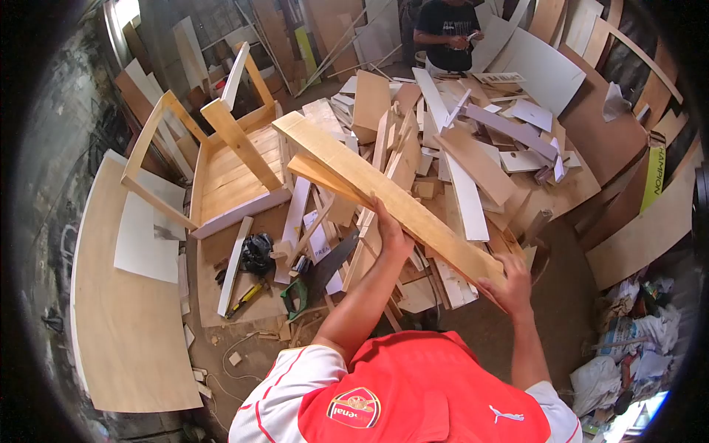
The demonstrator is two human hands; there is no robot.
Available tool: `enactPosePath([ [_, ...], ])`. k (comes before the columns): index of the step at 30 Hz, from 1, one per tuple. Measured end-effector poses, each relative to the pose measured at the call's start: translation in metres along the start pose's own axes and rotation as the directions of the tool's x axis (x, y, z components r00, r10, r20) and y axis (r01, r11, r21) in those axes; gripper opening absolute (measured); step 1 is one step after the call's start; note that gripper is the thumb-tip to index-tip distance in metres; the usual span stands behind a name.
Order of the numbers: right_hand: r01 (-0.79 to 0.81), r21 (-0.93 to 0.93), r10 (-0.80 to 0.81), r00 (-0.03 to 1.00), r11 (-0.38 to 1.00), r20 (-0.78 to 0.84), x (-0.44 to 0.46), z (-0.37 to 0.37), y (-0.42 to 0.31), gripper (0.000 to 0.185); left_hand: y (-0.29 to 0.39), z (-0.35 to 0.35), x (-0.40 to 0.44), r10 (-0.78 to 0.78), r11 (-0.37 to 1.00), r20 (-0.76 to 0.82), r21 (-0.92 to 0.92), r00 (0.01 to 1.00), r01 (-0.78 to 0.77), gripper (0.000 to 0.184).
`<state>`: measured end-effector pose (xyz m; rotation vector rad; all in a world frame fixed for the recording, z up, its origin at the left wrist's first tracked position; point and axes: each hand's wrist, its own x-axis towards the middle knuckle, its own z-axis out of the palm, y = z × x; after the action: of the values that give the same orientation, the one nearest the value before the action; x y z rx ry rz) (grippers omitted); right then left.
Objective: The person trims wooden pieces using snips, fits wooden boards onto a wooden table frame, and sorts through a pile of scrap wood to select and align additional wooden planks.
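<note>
A long wooden plank runs diagonally in front of me, with a second, thinner board under its upper left part. My left hand is closed around the boards near the middle, from below and the left side. My right hand grips their lower right end. Behind the boards lies a large heap of wood offcuts. To the left, an upturned wooden table frame stands with its legs pointing up.
A green-handled saw, a yellow tool and a black plastic bag lie on the floor at left. Another person is beyond the heap. Sheets lean on the left, and bags sit at lower right.
</note>
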<state>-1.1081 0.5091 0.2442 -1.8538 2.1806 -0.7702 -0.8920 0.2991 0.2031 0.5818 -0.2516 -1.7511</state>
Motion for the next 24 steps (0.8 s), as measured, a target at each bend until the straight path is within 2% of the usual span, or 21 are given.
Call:
enactPosePath([
  [1, 0.112, 0.124, -0.113, 0.994, 0.986, 0.001, 0.015, 0.001, -0.016, 0.091, -0.005, 0.000, -0.005, 0.012, 1.000, 0.020, -0.029, 1.000, -0.012, 0.072],
  [3, 0.260, 0.093, -0.261, 0.965, 0.961, -0.005, 0.038, 0.020, -0.034, 0.112, -0.016, -0.001, -0.017, 0.028, 0.997, 0.056, -0.071, 0.998, -0.024, 0.073],
  [6, 0.179, 0.155, -0.212, 0.951, 0.971, 0.226, 0.060, 0.027, -0.069, 0.111, -0.023, -0.005, -0.033, 0.036, 0.994, 0.103, -0.102, 0.994, -0.025, 0.076],
  [9, 0.123, 0.180, -0.178, 0.927, 0.976, 0.330, 0.068, 0.036, -0.069, 0.109, -0.015, -0.013, -0.039, 0.041, 0.996, 0.174, -0.088, 0.984, -0.026, 0.080],
  [11, 0.099, 0.263, -0.185, 0.927, 0.960, 0.326, 0.065, 0.034, -0.073, 0.108, -0.009, -0.023, -0.038, 0.056, 0.997, 0.262, -0.064, 0.964, -0.040, 0.085],
  [14, 0.131, 0.304, -0.225, 0.927, 0.944, 0.299, 0.058, 0.039, -0.070, 0.111, 0.009, -0.047, -0.025, 0.108, 0.986, 0.164, -0.145, 0.980, -0.084, 0.092],
  [16, 0.144, 0.275, -0.231, 0.919, 0.951, 0.319, 0.054, 0.040, -0.067, 0.112, 0.056, -0.045, -0.028, 0.267, 0.956, 0.171, -0.168, 0.948, -0.239, 0.096],
  [19, 0.145, 0.246, -0.232, 0.897, 0.958, 0.377, 0.045, 0.039, -0.066, 0.112, 0.107, -0.038, -0.038, 0.470, 0.878, 0.110, -0.161, 0.876, -0.451, 0.092],
  [21, 0.182, 0.297, -0.285, 0.890, 0.937, 0.355, 0.039, 0.047, -0.066, 0.112, 0.119, -0.037, -0.043, 0.445, 0.891, 0.060, -0.131, 0.894, -0.435, 0.090],
  [24, 0.219, 0.259, -0.297, 0.900, 0.941, 0.318, 0.037, 0.056, -0.064, 0.112, 0.122, -0.040, -0.047, 0.443, 0.893, -0.010, -0.090, 0.897, -0.442, 0.086],
])
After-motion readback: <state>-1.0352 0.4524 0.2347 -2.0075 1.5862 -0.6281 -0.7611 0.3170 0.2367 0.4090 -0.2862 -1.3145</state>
